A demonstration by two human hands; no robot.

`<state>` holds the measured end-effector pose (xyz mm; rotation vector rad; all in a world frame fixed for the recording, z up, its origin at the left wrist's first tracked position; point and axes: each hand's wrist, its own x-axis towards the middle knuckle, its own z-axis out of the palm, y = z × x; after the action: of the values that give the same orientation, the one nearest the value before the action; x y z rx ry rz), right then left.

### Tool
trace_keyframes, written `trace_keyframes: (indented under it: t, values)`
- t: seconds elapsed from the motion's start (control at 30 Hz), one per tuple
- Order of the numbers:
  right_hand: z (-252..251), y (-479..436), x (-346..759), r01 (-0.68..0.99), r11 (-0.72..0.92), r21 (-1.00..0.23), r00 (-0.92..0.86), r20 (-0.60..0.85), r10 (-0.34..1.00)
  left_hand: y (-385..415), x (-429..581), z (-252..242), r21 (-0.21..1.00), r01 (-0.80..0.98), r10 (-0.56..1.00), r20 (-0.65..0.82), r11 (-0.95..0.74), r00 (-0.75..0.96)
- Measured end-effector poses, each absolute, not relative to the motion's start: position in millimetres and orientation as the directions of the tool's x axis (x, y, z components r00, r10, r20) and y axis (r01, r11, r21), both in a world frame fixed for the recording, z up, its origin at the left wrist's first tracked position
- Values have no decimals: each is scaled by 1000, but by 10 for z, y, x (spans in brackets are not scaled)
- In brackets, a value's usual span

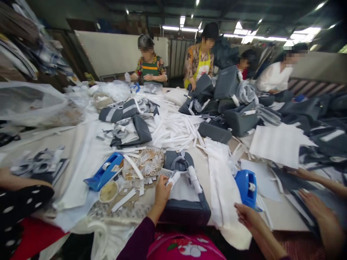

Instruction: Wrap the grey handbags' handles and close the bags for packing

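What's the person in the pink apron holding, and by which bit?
The left hand holds the dark bag by a white-wrapped handle. Whether the right hand holds anything, I can't tell.

The left grip (162,191) pinches white wrapping (175,177) on a dark bag (187,213).

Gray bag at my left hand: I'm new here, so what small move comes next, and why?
Probably bring the right hand to the white handle wrap: the left hand holds it, while the right, fingers curled, is near the blue tape dispenser. Whether it holds anything is unclear.
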<state>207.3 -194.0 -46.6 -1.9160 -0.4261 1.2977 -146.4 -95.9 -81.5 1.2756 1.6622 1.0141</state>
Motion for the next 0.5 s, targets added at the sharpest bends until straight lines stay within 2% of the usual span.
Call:
trace_keyframes:
  t: [0.03,0.1,0.17,0.3,0.5]
  values:
    - [-346,-1768,1777,-195,-652,-733,261,-679,686,-969,-1460,-822,922,348,977,-111,170,-182]
    - [-132,-1426,1137,-231,-642,-731,-49,-651,758,-990,-1451,-820,920,355,978,-106,165,-179]
    - [-14,-1122,562,-186,-629,-755,-198,-598,777,-1007,-1442,-798,917,366,980,-99,158,-175]
    - [-115,-718,-71,52,-557,-829,-220,-554,803,-1024,-1431,-737,911,379,977,-98,164,-187]
    - [-417,-542,-167,237,-550,-801,-184,-592,784,-1043,-1427,-698,901,398,977,-108,174,-183]
